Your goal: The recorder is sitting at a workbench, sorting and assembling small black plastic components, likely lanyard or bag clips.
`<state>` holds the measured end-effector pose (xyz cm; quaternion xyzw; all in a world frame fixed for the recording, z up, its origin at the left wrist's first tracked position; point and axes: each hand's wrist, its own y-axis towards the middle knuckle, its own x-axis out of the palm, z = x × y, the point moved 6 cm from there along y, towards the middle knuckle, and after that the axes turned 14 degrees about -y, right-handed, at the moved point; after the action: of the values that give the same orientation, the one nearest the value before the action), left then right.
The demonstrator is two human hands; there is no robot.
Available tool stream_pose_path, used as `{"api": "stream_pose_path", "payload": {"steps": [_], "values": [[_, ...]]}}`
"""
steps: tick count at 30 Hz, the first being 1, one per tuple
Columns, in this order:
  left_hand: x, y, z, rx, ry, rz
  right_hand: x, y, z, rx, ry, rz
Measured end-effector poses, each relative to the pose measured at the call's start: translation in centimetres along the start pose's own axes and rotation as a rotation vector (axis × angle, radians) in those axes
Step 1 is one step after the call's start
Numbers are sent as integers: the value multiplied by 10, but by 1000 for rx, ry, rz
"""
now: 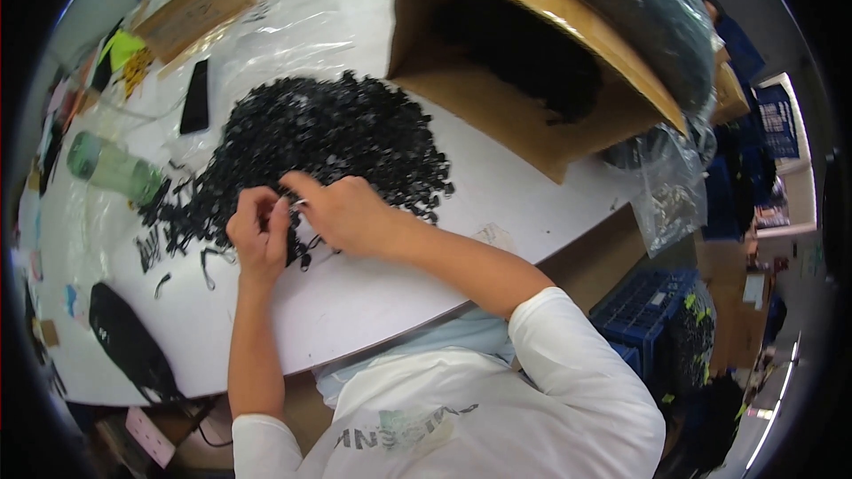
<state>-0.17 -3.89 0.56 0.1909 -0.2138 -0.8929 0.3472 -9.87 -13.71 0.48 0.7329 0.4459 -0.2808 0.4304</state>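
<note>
A large heap of small black pieces (333, 137) lies on the white table (373, 297); some at its left edge look like short cord loops. At the heap's near edge my left hand (259, 232) is closed, with thumb and fingers pinched together. My right hand (353, 215) meets it from the right, its fingers also closed at the left hand's fingertips. A small pale glint shows between the two hands, but what they hold is too small to tell. A few loose black loops (209, 270) lie left of my left hand.
Beyond the heap at right, an open cardboard box (479, 129) on its side holds dark contents. To the left are a black phone (195, 98), a green clear bottle (111, 164) and a black pouch (129, 337). Blue crates (643, 306) stand beside the table.
</note>
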Motion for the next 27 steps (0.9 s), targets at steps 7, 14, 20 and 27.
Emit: {"api": "stream_pose_path", "payload": {"steps": [7,14,20,27], "values": [[24,-1,-8,-202,-180,-237,3,-2,-1,4,-66,-89],[16,1,-14,-271,-143,-268,3,3,10,33,-32,-91],[14,0,-17,-286,-168,-215,0,3,15,-2,-25,-50],[3,5,-13,-244,-28,-321,-4,3,16,-76,-23,-76]]}}
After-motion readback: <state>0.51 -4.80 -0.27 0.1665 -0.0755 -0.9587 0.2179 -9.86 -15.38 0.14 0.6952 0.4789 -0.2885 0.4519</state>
